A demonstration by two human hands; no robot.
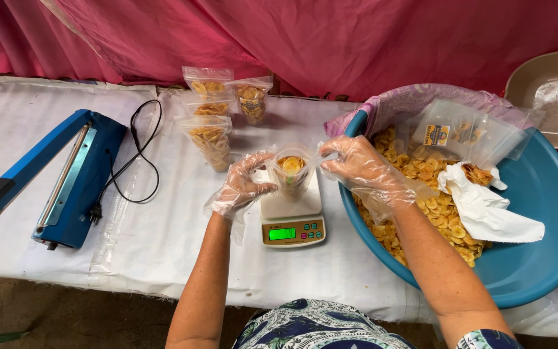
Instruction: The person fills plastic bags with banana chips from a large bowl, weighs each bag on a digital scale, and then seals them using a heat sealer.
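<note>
A table (163,245) covered with white sheeting is backed by a hanging pink cloth (330,32). At its middle a small white kitchen scale (292,216) with a lit green display is set, and on its platform an open clear pouch (292,171) partly filled with yellow chips is stood upright. The pouch is gripped from both sides: the left hand (243,184), covered by a loose clear plastic glove, is pressed against the pouch's left edge with the fingers curled round it, the forearm raised from the lower edge of the view. The right hand (360,165), gloved likewise, is pinched on the pouch's upper right rim, its wrist bent and its forearm laid over the rim of a large blue basin (537,258). In the basin a heap of loose chips (434,207), a stack of empty pouches (466,129) and a white cloth (485,207) are held. Behind the scale three filled pouches (217,113) are stood together. At the left a blue heat sealer (66,174) is placed, its black cord (137,155) looped beside it.
</note>
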